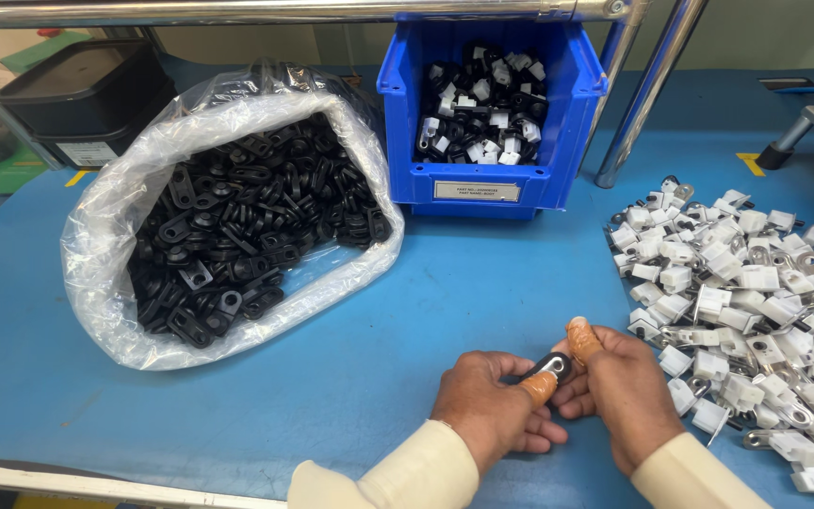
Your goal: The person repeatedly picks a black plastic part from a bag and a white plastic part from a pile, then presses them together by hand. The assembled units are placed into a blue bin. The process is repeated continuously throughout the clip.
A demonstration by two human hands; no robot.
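The left hand (492, 405) and right hand (619, 391) both pinch one small black and metal piece (552, 366), which may slip onto the counter (407, 311) if they loosen.

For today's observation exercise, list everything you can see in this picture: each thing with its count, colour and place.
plastic bag: one, clear, left, open, full of black parts, too many to count
bin: one, blue, back centre, holding black-and-white pieces
loose pieces: a heap, white and metal, right
black tub: one, back left
table: blue
small part: one, black and metal, between both hands
left hand; right hand: orange fingertip covers
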